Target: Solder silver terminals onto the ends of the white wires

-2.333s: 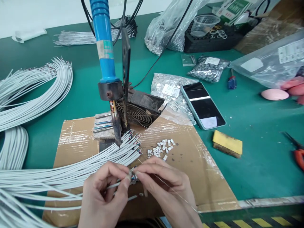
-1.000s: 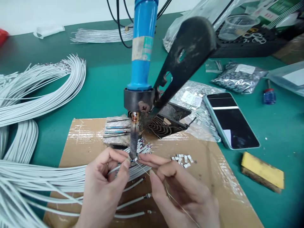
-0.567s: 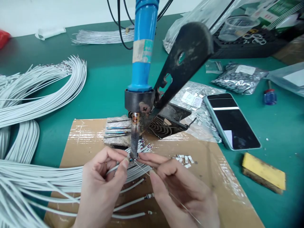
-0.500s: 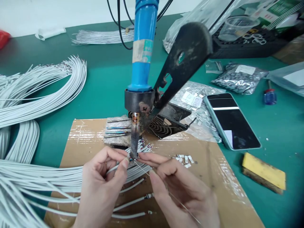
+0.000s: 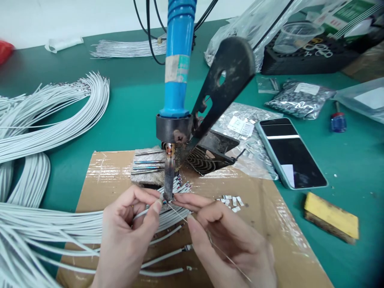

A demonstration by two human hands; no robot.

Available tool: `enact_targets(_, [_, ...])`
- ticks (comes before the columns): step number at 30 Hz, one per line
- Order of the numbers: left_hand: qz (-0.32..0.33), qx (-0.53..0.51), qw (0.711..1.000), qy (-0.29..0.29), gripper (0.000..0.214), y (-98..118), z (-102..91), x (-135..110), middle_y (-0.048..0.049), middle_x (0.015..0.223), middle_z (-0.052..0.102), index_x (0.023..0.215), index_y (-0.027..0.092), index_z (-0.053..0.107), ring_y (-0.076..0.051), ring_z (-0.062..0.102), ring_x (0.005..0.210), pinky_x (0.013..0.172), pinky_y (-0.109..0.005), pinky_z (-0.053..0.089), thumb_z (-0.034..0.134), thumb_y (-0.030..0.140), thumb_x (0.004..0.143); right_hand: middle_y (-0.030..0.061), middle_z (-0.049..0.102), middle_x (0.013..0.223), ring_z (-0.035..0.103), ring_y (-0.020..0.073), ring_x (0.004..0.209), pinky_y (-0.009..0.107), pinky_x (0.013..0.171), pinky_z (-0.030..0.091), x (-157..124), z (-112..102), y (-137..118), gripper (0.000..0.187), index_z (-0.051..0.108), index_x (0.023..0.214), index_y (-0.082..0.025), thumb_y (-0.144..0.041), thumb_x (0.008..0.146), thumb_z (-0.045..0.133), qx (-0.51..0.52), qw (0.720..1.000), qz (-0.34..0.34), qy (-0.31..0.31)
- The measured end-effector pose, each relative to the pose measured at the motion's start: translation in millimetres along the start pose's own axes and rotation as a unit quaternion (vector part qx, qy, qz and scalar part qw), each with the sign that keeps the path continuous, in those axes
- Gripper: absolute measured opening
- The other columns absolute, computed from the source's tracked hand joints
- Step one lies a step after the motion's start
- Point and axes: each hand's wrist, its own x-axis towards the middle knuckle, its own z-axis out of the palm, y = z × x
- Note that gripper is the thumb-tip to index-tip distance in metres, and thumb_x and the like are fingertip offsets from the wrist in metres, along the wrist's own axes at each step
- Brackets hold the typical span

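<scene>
A blue soldering iron is fixed tip-down in a black bracket. Just left of its tip, my left hand pinches the end of a white cable between thumb and fingers. My right hand grips a thin solder wire that runs up to the tip. Its fingertips reach to the right side of the tip; whether they also hold a small part there is hidden. Behind and below the hands, more white cables lie across the cardboard, some with small connectors at their ends.
Small white pieces lie right of the hands. Farther right are a phone, a yellow sponge and a small screwdriver. Spare iron tips rest on a pad behind. Coiled cables fill the left side.
The camera view has shifted slightly, so the iron and its bracket appear a little farther left. Both hands stay at the tip with nearly the same grips.
</scene>
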Motion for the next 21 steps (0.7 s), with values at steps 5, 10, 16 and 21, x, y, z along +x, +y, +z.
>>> enact_targets(5, [0.005, 0.029, 0.999, -0.045, 0.019, -5, -8.9, -1, 0.0025, 0.087, 0.082, 0.074, 0.023, 0.075, -0.008, 0.074, 0.07, 0.062, -0.009, 0.053, 0.075, 0.01, 0.087, -0.0007, 0.085, 0.108, 0.082, 0.0132, 0.095, 0.013, 0.082, 0.061, -1, 2, -2, 0.026, 0.061, 0.068, -0.025, -0.013, 0.091, 0.067, 0.005, 1.0, 0.0, 0.015])
enact_targets(10, [0.031, 0.037, 0.998, -0.044, 0.021, -6, -9.6, -2, 0.0052, 0.086, 0.081, 0.076, 0.024, 0.075, -0.006, 0.074, 0.07, 0.064, -0.006, 0.052, 0.074, 0.007, 0.088, 0.001, 0.084, 0.109, 0.082, 0.0148, 0.093, 0.014, 0.077, 0.062, -1, 3, -2, 0.025, 0.062, 0.068, -0.024, -0.014, 0.091, 0.069, 0.001, 1.0, 0.002, 0.008])
enact_targets(16, [0.036, 0.049, 0.997, -0.042, 0.021, -7, -11.0, -2, 0.0048, 0.086, 0.08, 0.076, 0.025, 0.075, -0.006, 0.072, 0.066, 0.062, -0.008, 0.052, 0.074, 0.008, 0.088, -0.0023, 0.085, 0.108, 0.082, 0.0119, 0.091, 0.011, 0.075, 0.06, 0, 1, 0, 0.025, 0.061, 0.07, -0.025, -0.012, 0.091, 0.067, -0.004, 1.0, -0.023, 0.005])
enact_targets(21, [0.033, 0.053, 0.997, -0.039, 0.022, -8, -13.8, -2, 0.0048, 0.084, 0.079, 0.075, 0.026, 0.076, -0.007, 0.073, 0.069, 0.063, -0.008, 0.053, 0.074, 0.008, 0.087, -0.0013, 0.085, 0.109, 0.082, 0.0135, 0.094, 0.013, 0.077, 0.06, 0, 1, 2, 0.023, 0.064, 0.072, -0.025, -0.012, 0.09, 0.068, -0.021, 0.999, -0.043, -0.002])
